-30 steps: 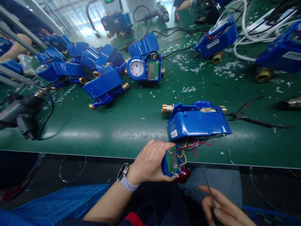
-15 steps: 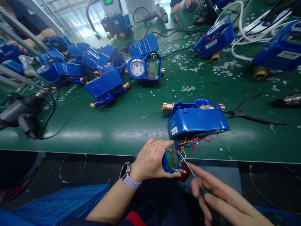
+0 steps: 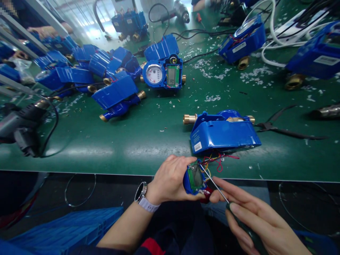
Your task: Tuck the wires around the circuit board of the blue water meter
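At the near edge of the green workbench (image 3: 106, 136), a small blue plastic module (image 3: 195, 179) with a green circuit board and a grey display is gripped by the left hand (image 3: 170, 180), whose fingers and thumb are closed around its sides. A white-strapped wristwatch (image 3: 141, 193) is worn on that wrist. By the right hand (image 3: 255, 214), a slim metal screwdriver (image 3: 219, 189) with a dark green handle is held, its handle enclosed by the curled fingers and thumb while the forefinger is extended beside the shaft. The tip is directed at the module's upper right corner; whether contact is made cannot be told. Thin multicoloured wires (image 3: 219, 163) are spread between the module and a large blue plastic housing (image 3: 225, 136) with brass threaded ends, lying just beyond. To its right, black-handled pliers (image 3: 271, 126) are laid open. Farther back, a blue meter (image 3: 162, 76) with a round white dial is seen, and at the far left a grey heat gun (image 3: 25, 124) is placed.
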Tool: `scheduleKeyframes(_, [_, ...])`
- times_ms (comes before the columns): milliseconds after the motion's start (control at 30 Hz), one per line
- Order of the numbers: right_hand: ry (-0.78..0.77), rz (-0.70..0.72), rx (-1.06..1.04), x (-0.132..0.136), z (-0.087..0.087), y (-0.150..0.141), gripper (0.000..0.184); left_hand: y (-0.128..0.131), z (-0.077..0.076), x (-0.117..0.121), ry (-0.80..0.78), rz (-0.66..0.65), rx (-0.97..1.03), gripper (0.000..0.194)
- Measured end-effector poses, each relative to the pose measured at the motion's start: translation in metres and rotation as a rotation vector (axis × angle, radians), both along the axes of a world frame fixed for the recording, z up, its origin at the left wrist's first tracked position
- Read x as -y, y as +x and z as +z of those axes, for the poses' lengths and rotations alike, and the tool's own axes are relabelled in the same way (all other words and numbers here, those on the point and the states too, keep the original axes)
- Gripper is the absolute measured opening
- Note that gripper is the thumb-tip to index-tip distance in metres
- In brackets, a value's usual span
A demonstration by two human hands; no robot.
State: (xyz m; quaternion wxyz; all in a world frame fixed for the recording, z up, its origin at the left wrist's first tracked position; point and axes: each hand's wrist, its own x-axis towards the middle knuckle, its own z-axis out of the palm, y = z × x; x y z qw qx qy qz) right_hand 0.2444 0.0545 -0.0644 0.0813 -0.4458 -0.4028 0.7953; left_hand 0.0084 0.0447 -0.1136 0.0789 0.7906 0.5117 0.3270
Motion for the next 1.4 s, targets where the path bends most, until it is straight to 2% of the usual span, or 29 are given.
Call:
scheduleKeyframes(67, [0.078, -0.048, 0.018, -0.006, 0.004, -0.003, 0.072, 0.0, 0.002, -0.001, -0.003, -0.002, -0.001, 0.079])
scheduleKeyframes(167, [0.479, -0.153, 0.12, -0.017, 0.012, -0.004, 0.058, 0.0, 0.004, -0.001, -0.009, -0.029, -0.006, 0.075])
scheduleKeyframes(200, [0.623, -0.155, 0.156, -0.02, 0.015, -0.001, 0.051, 0.0, 0.005, -0.001, -0.016, -0.033, -0.004, 0.075])
scheduleKeyframes(267, [0.789, -0.081, 0.217, -0.023, 0.016, 0.009, 0.043, 0.0, 0.006, -0.001, -0.04, -0.027, 0.005, 0.076])
scheduleKeyframes(400, [0.85, 0.112, 0.276, -0.013, 0.005, 0.037, 0.044, 0.0, 0.005, -0.001, -0.047, -0.028, 0.017, 0.076])
scheduleKeyframes(533, [1.011, 0.199, 0.317, -0.004, -0.002, 0.044, 0.044, 0.0, 0.006, -0.001, -0.049, -0.028, 0.024, 0.078])
scheduleKeyframes(600, [0.975, 0.235, 0.315, -0.003, 0.001, 0.038, 0.04, 0.0, 0.007, -0.001, -0.06, -0.026, 0.034, 0.08])
scheduleKeyframes(633, [0.877, 0.253, 0.315, -0.003, 0.004, 0.035, 0.043, 0.0, 0.008, -0.001, -0.063, -0.027, 0.039, 0.081])
scheduleKeyframes(733, [0.472, 0.276, 0.25, 0.001, 0.008, 0.026, 0.072, 0.001, 0.009, -0.001, -0.062, -0.02, 0.033, 0.081])
scheduleKeyframes(800, [0.308, 0.254, 0.195, 0.004, 0.007, 0.024, 0.075, 0.002, 0.009, 0.0, -0.061, -0.009, 0.021, 0.082])
scheduleKeyframes(867, [0.256, 0.244, 0.194, 0.007, 0.003, 0.024, 0.072, 0.003, 0.008, 0.001, -0.066, 0.001, 0.012, 0.084])
scheduleKeyframes(967, [0.296, 0.272, 0.243, 0.009, -0.002, 0.024, 0.074, 0.003, 0.007, 0.002, -0.074, 0.009, 0.009, 0.085])
scheduleKeyframes(1100, [0.457, 0.31, 0.298, 0.006, -0.002, 0.018, 0.077, 0.003, 0.007, 0.001, -0.069, -0.007, 0.005, 0.084])
scheduleKeyframes(1200, [0.614, 0.273, 0.298, 0.003, 0.001, 0.009, 0.072, 0.002, 0.008, 0.0, -0.061, -0.011, 0.007, 0.084])
scheduleKeyframes(1300, [0.894, 0.227, 0.29, -0.001, 0.004, 0.002, 0.053, 0.002, 0.008, 0.0, -0.04, -0.003, 0.012, 0.082])
scheduleKeyframes(1400, [1.255, 0.308, 0.334, -0.004, 0.007, -0.002, 0.04, 0.002, 0.008, 0.0, -0.033, 0.014, 0.011, 0.079])
